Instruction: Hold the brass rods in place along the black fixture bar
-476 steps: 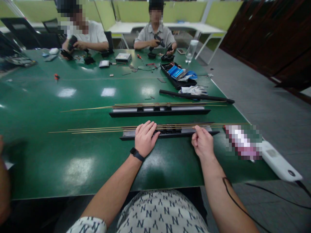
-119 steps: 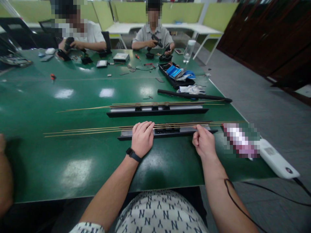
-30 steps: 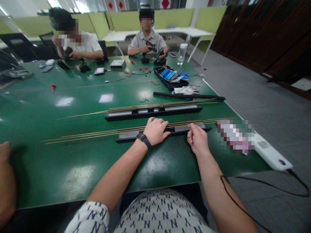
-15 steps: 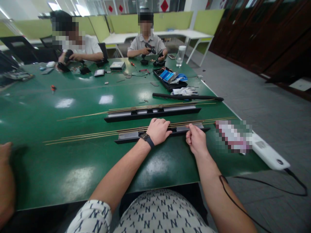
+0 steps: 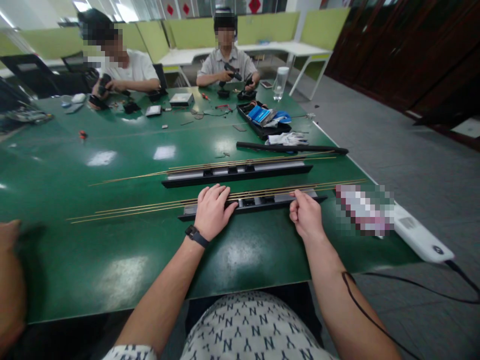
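Several thin brass-coloured rods (image 5: 138, 207) lie lengthwise over a black channel-shaped strip (image 5: 279, 203) near me on the table. My left hand (image 5: 213, 210) rests flat across the rods and the strip's left part, thumb spread out, fingertips over the far side. Farther right, my right hand (image 5: 305, 215) is closed, its index finger and thumb pinching at a rod above the strip; the exact grip is partly hidden. Behind lies a second black strip (image 5: 240, 177) with more brass rods (image 5: 131, 177) on top.
Beyond the strips lie a black tube (image 5: 292, 148), a white glove (image 5: 287, 138) and a black tray (image 5: 258, 132) with blue items. A white power strip (image 5: 420, 232) sits at the right edge. Two people work across the green table (image 5: 123, 285); another person's arm (image 5: 11, 280) shows at left.
My left hand has slid left along the rods and strip, uncovering the strip's middle. My right hand keeps nearly the same place on the rods.
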Available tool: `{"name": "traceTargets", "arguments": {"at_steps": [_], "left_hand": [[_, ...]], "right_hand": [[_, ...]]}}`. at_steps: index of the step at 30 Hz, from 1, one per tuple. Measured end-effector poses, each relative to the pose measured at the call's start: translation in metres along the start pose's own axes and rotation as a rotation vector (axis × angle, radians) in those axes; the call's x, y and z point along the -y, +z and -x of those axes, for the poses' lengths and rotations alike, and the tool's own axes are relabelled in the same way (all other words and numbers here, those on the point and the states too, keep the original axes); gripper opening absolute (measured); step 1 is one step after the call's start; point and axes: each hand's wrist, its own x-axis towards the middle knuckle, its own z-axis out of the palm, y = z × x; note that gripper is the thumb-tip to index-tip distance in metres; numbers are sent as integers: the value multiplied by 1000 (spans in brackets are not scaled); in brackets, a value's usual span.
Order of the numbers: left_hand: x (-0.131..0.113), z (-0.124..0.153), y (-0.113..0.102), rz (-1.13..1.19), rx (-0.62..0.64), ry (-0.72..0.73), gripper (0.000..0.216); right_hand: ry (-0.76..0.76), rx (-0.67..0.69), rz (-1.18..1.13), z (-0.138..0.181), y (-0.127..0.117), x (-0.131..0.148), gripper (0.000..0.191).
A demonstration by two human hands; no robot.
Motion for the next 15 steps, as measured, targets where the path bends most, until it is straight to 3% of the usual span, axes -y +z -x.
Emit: {"name": "traceTargets", "arguments": {"at_steps": [8,15], "left_hand": [[19,13,2,14,16,-37,44],[14,13,-3,26,41,-62,40]], "right_hand": [[-8,-18,-5,-1,-1,-1,30],[-8,-14,13,0,-2,0,33]]}}
